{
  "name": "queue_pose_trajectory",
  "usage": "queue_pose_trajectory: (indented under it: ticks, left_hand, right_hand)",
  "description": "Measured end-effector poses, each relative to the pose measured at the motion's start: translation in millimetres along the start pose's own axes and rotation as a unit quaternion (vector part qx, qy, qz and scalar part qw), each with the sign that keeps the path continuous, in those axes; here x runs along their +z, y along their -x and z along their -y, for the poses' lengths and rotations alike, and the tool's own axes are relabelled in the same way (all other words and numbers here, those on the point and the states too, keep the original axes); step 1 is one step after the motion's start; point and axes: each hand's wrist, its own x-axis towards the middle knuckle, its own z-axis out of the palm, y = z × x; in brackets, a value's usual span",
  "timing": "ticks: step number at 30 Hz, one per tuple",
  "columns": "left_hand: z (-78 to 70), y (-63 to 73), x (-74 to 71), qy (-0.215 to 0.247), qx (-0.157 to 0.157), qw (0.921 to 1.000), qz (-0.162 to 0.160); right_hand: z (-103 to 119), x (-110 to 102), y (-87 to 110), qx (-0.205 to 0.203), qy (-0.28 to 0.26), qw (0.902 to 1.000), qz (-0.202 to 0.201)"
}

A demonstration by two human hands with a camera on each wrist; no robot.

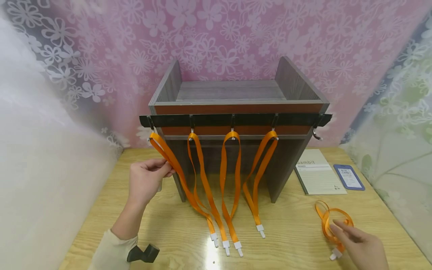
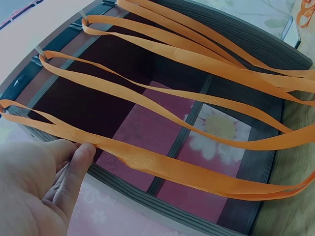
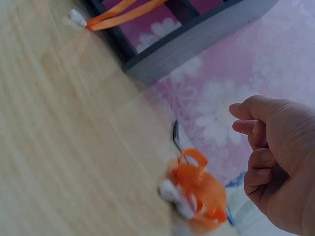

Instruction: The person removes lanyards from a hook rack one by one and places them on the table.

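Several orange lanyards with white clips hang from hooks on a black rail (image 1: 216, 120). My left hand (image 1: 148, 179) pinches the strap of the leftmost lanyard (image 1: 175, 168), a little below its hook. In the left wrist view, the thumb and finger of the left hand (image 2: 42, 182) meet at that strap's edge. A coiled orange lanyard (image 1: 324, 225) lies on the table at the right, its white clip toward me. Over it hovers my right hand (image 1: 364, 243); the right wrist view shows the fingers loosely curled and apart from the coiled lanyard (image 3: 204, 194).
The rail runs across the front of a grey wooden shelf unit (image 1: 300, 78). A bare hook (image 1: 316, 134) is at the rail's right end. A notepad (image 1: 318, 172) and a blue card holder (image 1: 349, 177) lie on the wooden table (image 1: 276, 247), right of the unit.
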Motion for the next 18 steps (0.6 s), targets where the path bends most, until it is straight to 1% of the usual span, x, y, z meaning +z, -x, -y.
queue_pose_trajectory:
  ticks: [2, 6, 8, 12, 18]
  left_hand:
    - [1.4, 0.8, 0.2, 0.009, 0.004, 1.0, -0.003]
    - [2.4, 1.1, 0.1, 0.015, 0.007, 0.9998, -0.009]
    - [2.4, 0.8, 0.2, 0.016, 0.008, 0.9998, -0.01]
    - [2.4, 0.1, 0.7, 0.016, 0.007, 0.9998, -0.008]
    - [3.8, -0.3, 1.0, 0.003, 0.018, 0.9998, -0.007]
  right_hand:
    - [6, 0, -0.5, -0.022, -0.005, 0.9997, 0.002]
    - [18, 0, -0.1, -0.069, -0.007, 0.9976, -0.008]
    - [23, -1, 0.1, -0.077, -0.013, 0.9969, -0.006]
    - [31, -3, 1.3, -0.077, -0.034, 0.9964, 0.007]
    - [41, -4, 4.3, -0.102, -0.066, 0.9926, -0.001]
